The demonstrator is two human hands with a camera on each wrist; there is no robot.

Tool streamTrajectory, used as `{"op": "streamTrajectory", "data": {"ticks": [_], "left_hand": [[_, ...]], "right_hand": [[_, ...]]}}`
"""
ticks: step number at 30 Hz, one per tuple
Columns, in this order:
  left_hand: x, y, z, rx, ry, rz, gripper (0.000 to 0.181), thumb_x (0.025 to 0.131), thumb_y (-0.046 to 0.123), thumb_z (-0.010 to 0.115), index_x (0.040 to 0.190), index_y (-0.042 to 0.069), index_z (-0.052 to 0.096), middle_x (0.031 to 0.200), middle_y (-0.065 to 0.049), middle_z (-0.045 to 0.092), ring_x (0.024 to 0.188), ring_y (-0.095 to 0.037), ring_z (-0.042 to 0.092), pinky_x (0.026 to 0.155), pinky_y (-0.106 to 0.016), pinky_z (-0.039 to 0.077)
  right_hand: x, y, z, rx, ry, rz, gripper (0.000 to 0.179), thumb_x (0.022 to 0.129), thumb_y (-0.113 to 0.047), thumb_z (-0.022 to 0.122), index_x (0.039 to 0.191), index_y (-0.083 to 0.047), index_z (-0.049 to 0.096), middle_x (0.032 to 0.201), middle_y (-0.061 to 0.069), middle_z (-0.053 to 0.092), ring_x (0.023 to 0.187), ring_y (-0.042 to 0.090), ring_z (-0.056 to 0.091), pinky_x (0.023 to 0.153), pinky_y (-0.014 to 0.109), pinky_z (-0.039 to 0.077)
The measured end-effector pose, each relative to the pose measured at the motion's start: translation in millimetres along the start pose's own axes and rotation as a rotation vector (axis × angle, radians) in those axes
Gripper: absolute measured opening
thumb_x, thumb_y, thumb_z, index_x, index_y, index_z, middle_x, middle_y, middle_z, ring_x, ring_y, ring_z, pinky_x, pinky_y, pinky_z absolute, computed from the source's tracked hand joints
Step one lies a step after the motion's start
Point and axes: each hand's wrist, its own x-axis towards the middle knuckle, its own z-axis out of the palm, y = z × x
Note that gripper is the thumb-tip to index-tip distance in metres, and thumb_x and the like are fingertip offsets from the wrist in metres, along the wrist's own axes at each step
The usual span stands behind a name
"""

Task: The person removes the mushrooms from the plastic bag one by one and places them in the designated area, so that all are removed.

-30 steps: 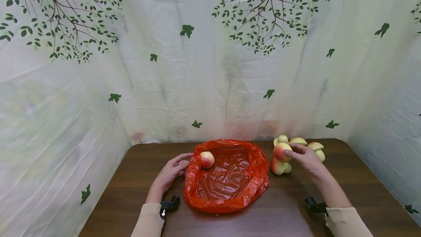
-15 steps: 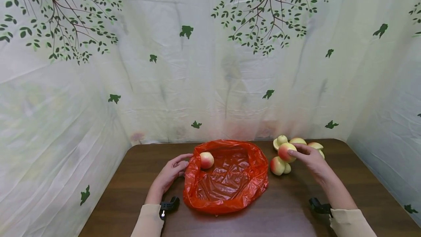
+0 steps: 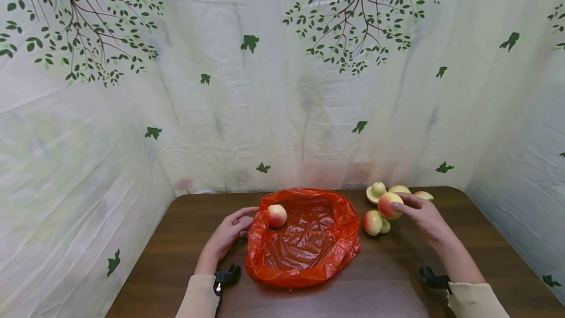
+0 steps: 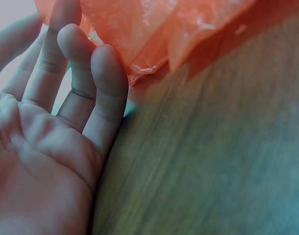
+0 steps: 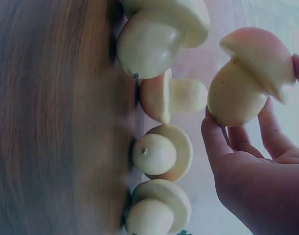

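Note:
My right hand (image 3: 425, 217) grips a toy mushroom (image 3: 390, 205) with a red-yellow cap and pale stem, its thumb and fingers round the cap. In the right wrist view this held mushroom (image 5: 249, 78) is tilted, stem toward the others. At the table's middle lies a red plastic bag (image 3: 304, 278), mouth wide and facing up, rim rolled outward. One mushroom (image 3: 277, 215) rests inside at its left wall. My left hand (image 3: 230, 232) pinches the bag's left rim with its fingertips; its lower fingers lie relaxed against the film (image 4: 139, 34).
Several more toy mushrooms lie at the back right: a pair (image 3: 372, 223) nearest the bag, one (image 3: 378, 192) behind it, others (image 3: 399, 189) partly hidden by my right hand. A leaf-patterned cloth (image 3: 309, 112) hangs behind the brown table (image 3: 159, 254).
My right hand has moved a little to the right with the mushroom, over the group at the back. My left hand and the bag have stayed in place.

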Motion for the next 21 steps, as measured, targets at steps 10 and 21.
{"op": "streamTrajectory", "data": {"ticks": [10, 21], "left_hand": [[1.2, -2.6, -1.5, 0.005, -0.004, 0.013, 0.050, 0.113, 0.029, 0.052, 0.158, 0.008, 0.047, 0.119, 0.004, 0.078, 0.107, -0.014, 0.074, 0.096, -0.030, 0.061], [0.8, -2.2, -0.9, 0.005, -0.005, 0.011, 0.050, 0.113, 0.028, 0.052, 0.158, 0.008, 0.047, 0.118, 0.004, 0.078, 0.107, -0.014, 0.073, 0.096, -0.030, 0.061]], "right_hand": [[-3.1, 5.9, -7.5, -0.043, 0.025, 0.034, 0.060, 0.102, -0.035, 0.071, 0.147, 0.002, 0.057, 0.110, -0.030, 0.058, 0.110, -0.005, 0.048, 0.112, 0.048, 0.035], [-4.2, 17.0, -16.2, -0.033, 0.021, 0.074, 0.068, 0.105, -0.037, 0.068, 0.152, 0.007, 0.048, 0.122, -0.019, 0.056, 0.132, 0.020, 0.043, 0.120, 0.059, 0.031]]}}
